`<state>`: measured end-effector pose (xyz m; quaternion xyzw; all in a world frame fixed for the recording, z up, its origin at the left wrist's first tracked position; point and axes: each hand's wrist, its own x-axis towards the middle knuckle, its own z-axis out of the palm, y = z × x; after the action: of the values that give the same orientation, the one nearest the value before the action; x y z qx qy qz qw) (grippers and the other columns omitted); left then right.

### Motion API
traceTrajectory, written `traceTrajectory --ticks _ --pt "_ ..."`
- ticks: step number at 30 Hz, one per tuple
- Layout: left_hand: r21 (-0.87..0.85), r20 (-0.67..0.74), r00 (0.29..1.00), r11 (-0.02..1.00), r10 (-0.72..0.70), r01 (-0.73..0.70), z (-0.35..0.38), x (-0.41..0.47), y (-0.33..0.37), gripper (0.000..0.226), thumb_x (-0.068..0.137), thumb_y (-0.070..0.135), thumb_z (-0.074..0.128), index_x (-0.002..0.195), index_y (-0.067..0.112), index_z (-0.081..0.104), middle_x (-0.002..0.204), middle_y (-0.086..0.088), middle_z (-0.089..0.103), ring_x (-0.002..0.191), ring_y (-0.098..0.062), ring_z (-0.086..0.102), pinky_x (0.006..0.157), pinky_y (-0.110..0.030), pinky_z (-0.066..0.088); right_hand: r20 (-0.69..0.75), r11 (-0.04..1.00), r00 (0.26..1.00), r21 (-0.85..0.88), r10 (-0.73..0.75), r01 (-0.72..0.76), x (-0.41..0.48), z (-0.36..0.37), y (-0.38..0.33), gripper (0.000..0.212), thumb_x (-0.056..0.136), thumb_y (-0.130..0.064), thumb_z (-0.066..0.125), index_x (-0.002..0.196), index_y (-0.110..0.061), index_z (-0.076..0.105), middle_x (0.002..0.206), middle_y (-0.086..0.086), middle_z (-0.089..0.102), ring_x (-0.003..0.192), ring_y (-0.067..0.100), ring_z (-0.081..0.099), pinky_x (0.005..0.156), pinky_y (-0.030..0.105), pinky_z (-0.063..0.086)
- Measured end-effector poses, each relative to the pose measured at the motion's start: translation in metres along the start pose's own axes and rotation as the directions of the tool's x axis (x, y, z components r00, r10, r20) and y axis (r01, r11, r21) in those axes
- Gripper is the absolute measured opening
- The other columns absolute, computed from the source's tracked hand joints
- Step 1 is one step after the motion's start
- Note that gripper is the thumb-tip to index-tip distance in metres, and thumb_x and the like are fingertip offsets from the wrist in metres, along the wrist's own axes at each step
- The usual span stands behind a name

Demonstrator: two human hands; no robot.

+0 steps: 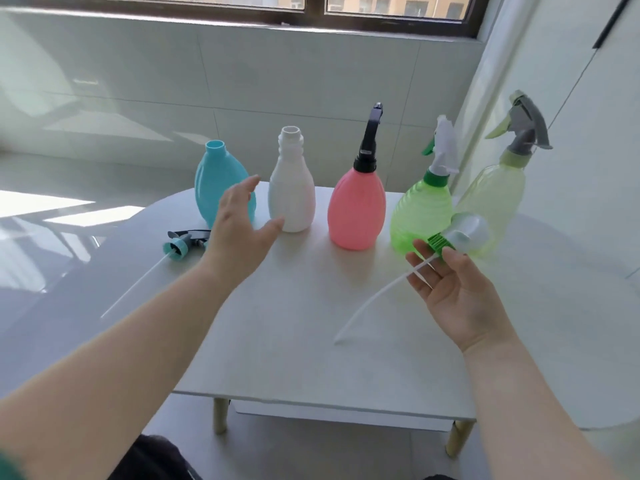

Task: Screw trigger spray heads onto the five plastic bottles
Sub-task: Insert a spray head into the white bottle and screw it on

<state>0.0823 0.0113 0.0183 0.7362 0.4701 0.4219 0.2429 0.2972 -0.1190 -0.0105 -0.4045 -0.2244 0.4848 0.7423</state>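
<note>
A white table [311,341] is carried on pale wooden legs [220,415] over a glossy tiled floor [52,278]. Large pale wall tiles [138,81] are seen behind it, topped by a dark-framed window [315,6] — bright sunlight patches [38,202] are thrown across the floor at left.

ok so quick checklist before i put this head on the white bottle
1. White bottle upright, neck open: ok.
2. Left hand gripping it: not ok, open beside it.
3. Right hand holds green-collared spray head: ok.
4. Dip tube aimed at neck: not ok, points away from it.
5. Collar fits that neck: cannot tell.
6. Teal-collared head lies ready on table: ok.
</note>
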Motion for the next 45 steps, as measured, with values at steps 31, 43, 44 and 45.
traceTrajectory --ticks 31,43,44,45 --pt "-0.247 0.112 0.988 0.96 -0.107 0.132 0.02 0.027 0.006 0.065 0.062 0.016 0.077 0.105 0.029 0.031 0.101 0.012 0.047 0.093 -0.011 0.049 0.075 -0.022 0.038 0.016 0.998 0.999 -0.03 -0.047 0.048 0.001 -0.002 -0.017 0.018 0.064 -0.017 0.053 0.068 -0.02 0.071 0.065 -0.007 0.072 0.066 0.004 0.067 0.063 0.017 0.054" --pt "-0.28 0.375 0.922 0.936 -0.097 0.212 -0.035 -0.052 -0.003 0.059 0.059 0.015 0.08 0.09 0.042 0.037 0.096 0.025 0.048 0.088 0.002 0.049 0.07 -0.015 0.036 0.074 0.984 0.981 0.012 -0.179 0.179 -0.039 0.034 -0.056 0.021 0.071 -0.02 0.049 0.068 -0.022 0.07 0.068 -0.008 0.072 0.075 0.004 0.068 0.072 0.019 0.055" --pt "-0.283 0.387 0.918 0.935 -0.091 0.212 -0.035 -0.055 -0.003 0.059 0.059 0.014 0.08 0.089 0.043 0.037 0.096 0.025 0.047 0.089 0.001 0.049 0.072 -0.016 0.037 0.07 0.982 0.98 0.005 -0.187 0.188 -0.039 0.04 -0.062 0.019 0.073 -0.019 0.049 0.071 -0.021 0.067 0.068 -0.007 0.072 0.074 0.004 0.068 0.071 0.019 0.055" --pt "-0.288 0.394 0.915 0.935 -0.082 0.208 -0.035 -0.056 -0.002 0.059 0.06 0.013 0.079 0.089 0.043 0.037 0.096 0.025 0.047 0.09 -0.003 0.05 0.075 -0.019 0.037 0.067 0.98 0.978 -0.009 -0.199 0.2 -0.039 0.046 -0.067 0.016 0.076 -0.017 0.048 0.075 -0.021 0.063 0.066 -0.007 0.072 0.073 0.004 0.068 0.07 0.019 0.055"
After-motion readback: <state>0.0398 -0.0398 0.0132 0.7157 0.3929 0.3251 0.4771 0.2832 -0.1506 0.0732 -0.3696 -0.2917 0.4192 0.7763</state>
